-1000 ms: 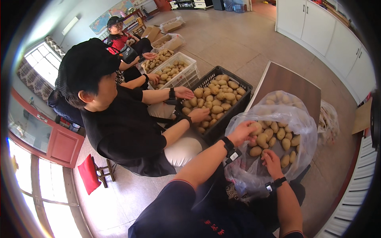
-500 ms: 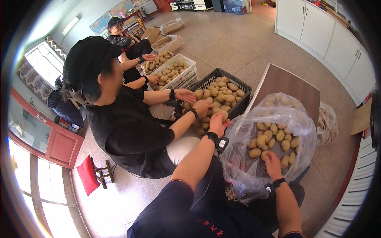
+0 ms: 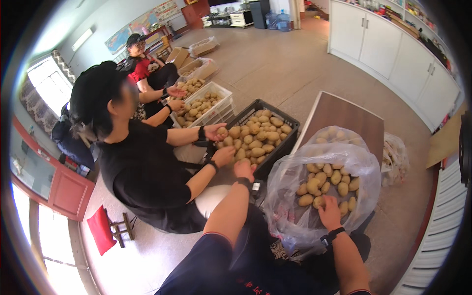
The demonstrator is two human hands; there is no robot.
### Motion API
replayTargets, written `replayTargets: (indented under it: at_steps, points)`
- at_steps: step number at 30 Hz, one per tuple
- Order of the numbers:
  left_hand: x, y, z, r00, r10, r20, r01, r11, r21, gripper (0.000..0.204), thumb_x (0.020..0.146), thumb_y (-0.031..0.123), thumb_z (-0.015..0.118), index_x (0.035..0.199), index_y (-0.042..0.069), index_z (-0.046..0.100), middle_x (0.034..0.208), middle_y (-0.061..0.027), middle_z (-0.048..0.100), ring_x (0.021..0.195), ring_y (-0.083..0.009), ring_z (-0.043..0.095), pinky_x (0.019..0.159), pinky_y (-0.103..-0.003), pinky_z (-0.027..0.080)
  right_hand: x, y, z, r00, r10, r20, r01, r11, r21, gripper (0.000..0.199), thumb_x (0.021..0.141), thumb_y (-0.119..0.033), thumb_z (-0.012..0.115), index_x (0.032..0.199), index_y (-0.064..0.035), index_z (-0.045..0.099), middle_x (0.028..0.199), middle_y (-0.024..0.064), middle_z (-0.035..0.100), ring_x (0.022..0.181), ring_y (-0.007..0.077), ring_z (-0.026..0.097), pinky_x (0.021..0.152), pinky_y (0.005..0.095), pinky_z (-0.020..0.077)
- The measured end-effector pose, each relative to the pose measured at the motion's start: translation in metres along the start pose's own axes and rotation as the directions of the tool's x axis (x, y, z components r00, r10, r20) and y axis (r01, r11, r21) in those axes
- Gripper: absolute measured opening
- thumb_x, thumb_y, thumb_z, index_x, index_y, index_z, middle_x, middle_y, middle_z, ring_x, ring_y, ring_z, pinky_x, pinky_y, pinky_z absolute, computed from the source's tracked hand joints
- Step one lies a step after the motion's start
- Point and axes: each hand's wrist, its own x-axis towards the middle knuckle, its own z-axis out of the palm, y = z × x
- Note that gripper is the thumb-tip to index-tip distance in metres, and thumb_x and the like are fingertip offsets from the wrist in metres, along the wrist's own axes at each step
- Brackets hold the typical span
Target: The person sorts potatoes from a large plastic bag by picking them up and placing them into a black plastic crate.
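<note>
In the middle of the frame our left hand (image 3: 244, 169) reaches out to the near edge of the black crate (image 3: 282, 147), which is heaped with potatoes (image 3: 255, 135); the hand rests at the crate's rim beside the pile, and we cannot tell whether its fingers are closed on a potato or loose. Lower and to the right, our right hand (image 3: 329, 211) is down inside the mouth of the clear plastic bag (image 3: 295, 206), fingers spread over the potatoes in the bag (image 3: 327, 184) and touching them, not clenched around any 1 of them that we can see. The bag stands just beside the crate, in front of a brown table (image 3: 349, 115). To the left of centre a person in black (image 3: 142, 172) sits at the crate with 2 hands among the potatoes, 1 holding a potato. In the upper left, a second person in red (image 3: 142, 69) works over a white crate (image 3: 216, 105) of potatoes. A red stool (image 3: 105, 228) stands at the lower left, and white cabinets (image 3: 393, 46) fill the upper right.
</note>
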Motion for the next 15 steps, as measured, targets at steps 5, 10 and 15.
replayTargets:
  at_steps: [5, 10, 15]
  points:
    - [-0.035, 0.08, 0.063, 0.775, -0.33, 0.538, -0.452, 0.304, 0.838, 0.041, 0.085, 0.03, 0.06, 0.125, 0.037, 0.06, 0.123, -0.0023, 0.059, 0.123, -0.0223, 0.052, 0.105, -0.053, 0.034, -0.029, 0.036, -0.033, 0.994, 0.104, 0.015, -0.099, 0.978, -0.182, 0.047, 0.078, -0.017, 0.07, 0.122, -0.0078, 0.056, 0.125, 0.0164, 0.051, 0.11, 0.0374, 0.056, 0.091, 0.0438, 0.0485]
    - [-0.027, 0.061, 0.02, 0.89, -0.317, 0.328, -0.284, 0.179, 0.942, 0.033, 0.085, 0.036, 0.06, 0.113, 0.023, 0.071, 0.116, -0.0033, 0.066, 0.116, -0.0214, 0.06, 0.1, -0.045, 0.04, -0.023, 0.015, -0.018, 0.997, 0.027, 0.078, -0.013, 0.984, -0.177, 0.047, 0.076, -0.017, 0.071, 0.12, -0.0085, 0.056, 0.127, 0.015, 0.051, 0.107, 0.0373, 0.058, 0.089, 0.0438, 0.05]
    - [-0.028, 0.074, 0.026, 0.912, -0.228, 0.342, -0.314, 0.148, 0.938, 0.015, 0.081, 0.025, 0.067, 0.091, 0.019, 0.075, 0.094, -0.0031, 0.072, 0.097, -0.023, 0.068, 0.074, -0.034, 0.053, -0.021, 0.012, -0.023, 0.994, -0.051, 0.093, 0.067, 0.982, -0.177, 0.046, 0.074, -0.015, 0.072, 0.115, -0.0074, 0.054, 0.125, 0.014, 0.053, 0.098, 0.0388, 0.061, 0.083, 0.045, 0.0511]
